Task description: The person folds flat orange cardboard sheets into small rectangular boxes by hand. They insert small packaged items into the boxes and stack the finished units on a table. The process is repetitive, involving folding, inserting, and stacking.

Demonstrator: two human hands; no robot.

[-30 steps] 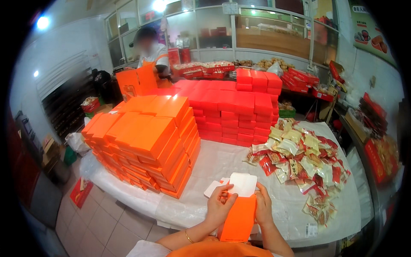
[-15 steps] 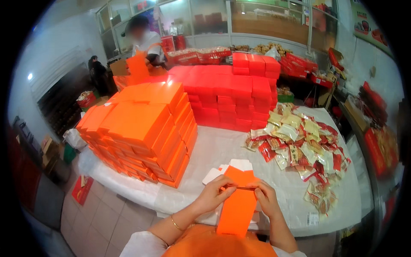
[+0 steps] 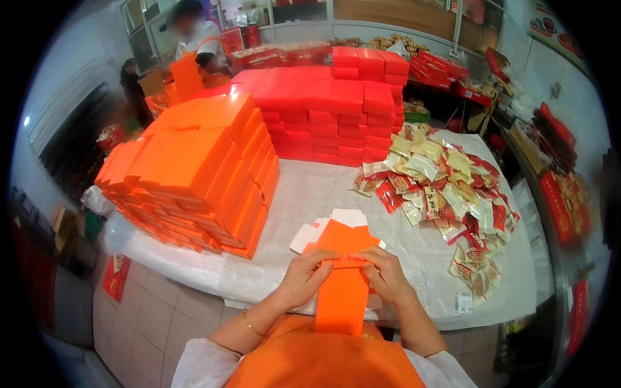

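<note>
Both hands grip a flat orange carton blank at the near table edge: the left hand pinches its left side, the right hand its right, fingers closed on a fold. Its contents cannot be seen. Folded orange boxes are stacked far left, red boxes behind, snack packets heaped right on the white table cover.

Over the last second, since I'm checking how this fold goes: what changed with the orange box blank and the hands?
The orange box blank had its white inside flap up at the top; that flap is now folded over, so orange faces up. Both the left hand and the right hand kept hold, pinching near the fold. The orange box stack, red box stack and snack packets stayed as they were.
</note>
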